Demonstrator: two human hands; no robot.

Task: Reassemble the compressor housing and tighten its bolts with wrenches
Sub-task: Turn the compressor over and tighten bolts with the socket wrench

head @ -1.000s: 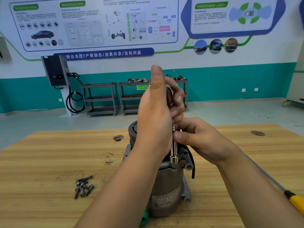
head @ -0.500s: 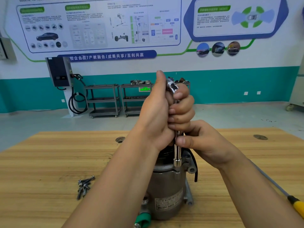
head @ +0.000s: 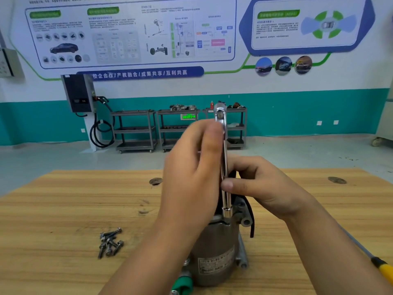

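The grey compressor housing point(head: 214, 252) stands upright on the wooden table point(head: 63, 209). A chrome socket wrench point(head: 224, 158) stands vertical, its socket end on a bolt at the housing's top rim. My left hand point(head: 191, 177), blurred by motion, grips the wrench's upper part, thumb near its head. My right hand point(head: 265, 188) pinches the shaft lower down between thumb and fingers. The bolt itself is hidden under the socket.
Several loose bolts point(head: 110, 241) lie in a pile left of the housing. A yellow-handled screwdriver point(head: 382, 269) lies at the right edge. A green cap point(head: 182, 282) sits at the housing's base, with a black strap point(head: 252, 220) hanging off its right side. Metal carts point(head: 136, 130) stand by the far wall.
My left hand has turned around the top of the wrench and now blurs with motion. The right hand keeps its pinch on the shaft. The wrench stays upright on the same bolt.
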